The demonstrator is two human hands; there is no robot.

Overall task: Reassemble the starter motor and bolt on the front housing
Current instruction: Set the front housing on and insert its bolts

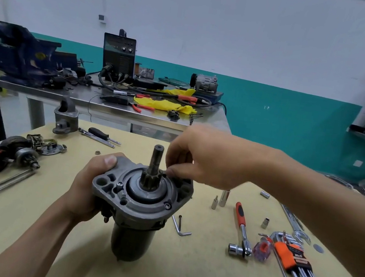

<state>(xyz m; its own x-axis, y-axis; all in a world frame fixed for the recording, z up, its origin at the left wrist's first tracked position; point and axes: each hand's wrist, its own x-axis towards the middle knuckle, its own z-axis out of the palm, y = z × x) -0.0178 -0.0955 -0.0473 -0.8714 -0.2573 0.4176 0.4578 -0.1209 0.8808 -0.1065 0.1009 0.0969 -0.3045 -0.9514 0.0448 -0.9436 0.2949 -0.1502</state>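
Observation:
A grey starter motor (136, 205) stands upright on the tan table (20, 232), its pinion shaft (156, 158) pointing up. My left hand (89, 186) grips the left side of its flange. My right hand (200, 157) reaches over from the right and pinches a small dark bolt (164, 174) at the flange's far right rim. Two bolts (167, 206) sit in the ring around the pinion. The front housing nose (66, 116) stands apart at the table's far left.
An armature and brush parts (20, 154) plus two long bolts (6, 183) lie at left. An Allen key (179, 226), ratchet (242, 230), sockets (223, 198), a hex key set (299, 269) and wrench (294, 224) lie at right. A steel bench (102, 100) with a vise stands behind.

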